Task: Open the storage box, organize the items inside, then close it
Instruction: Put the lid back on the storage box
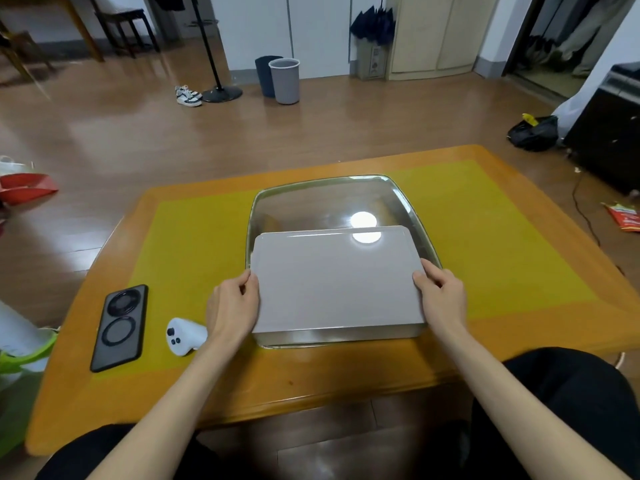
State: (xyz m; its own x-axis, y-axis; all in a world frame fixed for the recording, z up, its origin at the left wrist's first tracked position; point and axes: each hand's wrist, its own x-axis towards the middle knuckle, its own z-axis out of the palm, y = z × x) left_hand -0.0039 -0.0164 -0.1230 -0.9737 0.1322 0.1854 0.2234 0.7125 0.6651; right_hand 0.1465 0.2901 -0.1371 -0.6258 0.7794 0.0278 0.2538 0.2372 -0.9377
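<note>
A flat grey storage box (337, 282) with its lid on lies on a shiny metal tray (325, 199) in the middle of the low table. My left hand (233, 301) grips the box's left edge, thumb on the lid near the far corner. At the right edge my right hand (441, 296) holds it the same way, fingers curled round the side. The box's contents are hidden under the lid.
A black phone (119, 327) and a small white controller (185, 336) lie on the yellow-green mat (194, 237) left of the box. The wooden table (242, 386) ends just in front of my knees. Bins, shoes and bags stand on the floor beyond.
</note>
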